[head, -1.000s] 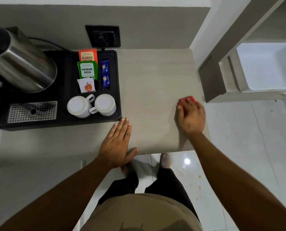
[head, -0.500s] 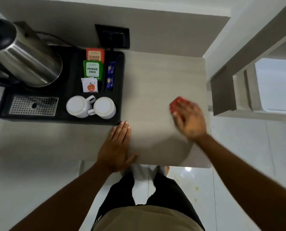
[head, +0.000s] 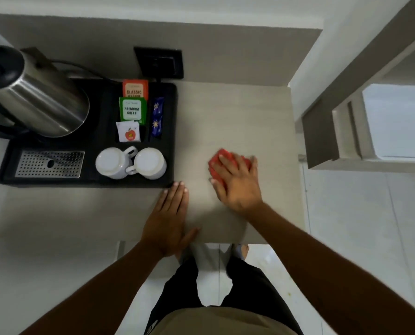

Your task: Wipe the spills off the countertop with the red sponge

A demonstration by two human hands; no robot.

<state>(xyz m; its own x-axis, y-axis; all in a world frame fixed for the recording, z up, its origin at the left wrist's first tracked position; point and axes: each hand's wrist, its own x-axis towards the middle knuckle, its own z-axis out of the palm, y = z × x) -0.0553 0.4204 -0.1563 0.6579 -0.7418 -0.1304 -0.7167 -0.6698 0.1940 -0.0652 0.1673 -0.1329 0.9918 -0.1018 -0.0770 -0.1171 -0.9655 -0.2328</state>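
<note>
I see a grey wall panel (head: 225,49) carrying a black socket (head: 158,62) beyond my hands, and pale glossy floor tiles (head: 361,226) to their right.

Under the right hand (head: 237,184) lay a red sponge (head: 217,163) of soft, matt look, on a countertop (head: 237,117) with a matt, faintly grained beige finish. Just beyond the left hand (head: 167,223) fingertips sat a matt black tray (head: 170,131). On it were two glossy white ceramic-looking cups (head: 131,163), a perforated metal grille (head: 49,164), a brushed steel kettle (head: 44,97) and paper sachets (head: 131,110).
</note>
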